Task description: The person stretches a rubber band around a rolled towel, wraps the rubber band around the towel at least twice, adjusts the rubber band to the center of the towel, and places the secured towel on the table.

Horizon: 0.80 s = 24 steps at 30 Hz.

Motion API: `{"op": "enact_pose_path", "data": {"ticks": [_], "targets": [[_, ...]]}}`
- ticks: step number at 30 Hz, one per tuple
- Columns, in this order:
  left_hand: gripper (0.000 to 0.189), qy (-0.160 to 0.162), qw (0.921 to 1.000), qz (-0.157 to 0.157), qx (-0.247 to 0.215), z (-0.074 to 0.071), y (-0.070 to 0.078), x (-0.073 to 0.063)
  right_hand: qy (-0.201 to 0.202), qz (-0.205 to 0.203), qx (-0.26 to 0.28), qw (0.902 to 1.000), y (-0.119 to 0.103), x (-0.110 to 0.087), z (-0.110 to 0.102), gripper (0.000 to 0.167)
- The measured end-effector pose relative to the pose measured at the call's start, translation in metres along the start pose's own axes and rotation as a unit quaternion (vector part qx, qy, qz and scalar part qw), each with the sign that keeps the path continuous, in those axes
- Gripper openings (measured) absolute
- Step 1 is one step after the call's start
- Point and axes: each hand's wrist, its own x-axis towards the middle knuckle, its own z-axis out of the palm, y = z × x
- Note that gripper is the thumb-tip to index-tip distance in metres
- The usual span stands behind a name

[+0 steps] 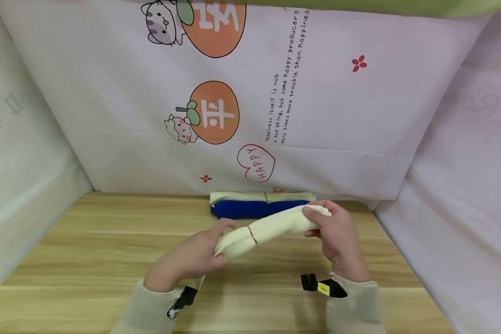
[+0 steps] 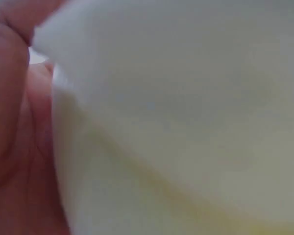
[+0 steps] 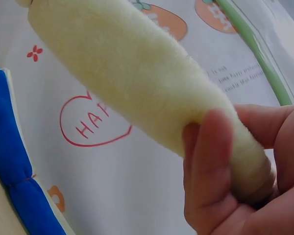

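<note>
A cream rolled towel (image 1: pixel 281 225) with a thin brown band round it is held up above the table, its right end higher than its left. My left hand (image 1: pixel 192 257) grips the left end, close to the band. At the other end, my right hand (image 1: pixel 341 234) pinches the roll between thumb and fingers. Cream cloth (image 2: pixel 186 98) nearly fills the left wrist view, blurred, with fingers (image 2: pixel 7 107) at the left edge. The right wrist view shows the fuzzy roll (image 3: pixel 122 63) running up and left from the pinching right hand (image 3: pixel 235 181).
A blue rolled towel (image 1: pixel 244 209) lies at the table's back edge, with another cream roll (image 1: pixel 234 196) right behind it. A white printed cloth (image 1: pixel 325 111) hangs behind the wooden table (image 1: pixel 87 260), and white cloth walls (image 1: pixel 446 185) flank both sides.
</note>
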Motion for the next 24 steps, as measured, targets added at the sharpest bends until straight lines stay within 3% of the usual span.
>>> {"op": "enact_pose_path", "data": {"ticks": [6,10,14,17,20,24], "targets": [[0.069,-0.048,0.9944,-0.075,-0.057,-0.025,-0.024,-0.024,-0.024,-0.002,0.025,0.9994,0.002,0.001,-0.007,0.026],[0.062,-0.068,0.9880,-0.081,-0.112,-0.045,-0.044,-0.038,-0.050,0.000,0.047,0.9977,0.005,0.002,-0.008,0.024],[0.043,-0.046,0.9777,-0.073,-0.191,-0.057,-0.063,-0.043,-0.079,0.006,0.038,0.9962,0.009,0.008,-0.012,0.023],[0.033,-0.005,0.9583,-0.088,-0.272,-0.059,-0.074,-0.040,-0.105,0.005,-0.005,0.9944,0.013,0.016,-0.021,0.028],[0.032,0.042,0.9258,-0.129,-0.353,-0.053,-0.082,-0.031,-0.133,0.007,-0.062,0.9891,0.018,0.027,-0.030,0.035],[0.030,0.091,0.8936,-0.179,-0.401,-0.037,-0.088,-0.015,-0.158,0.027,-0.103,0.9816,0.033,0.042,-0.044,0.039]]}}
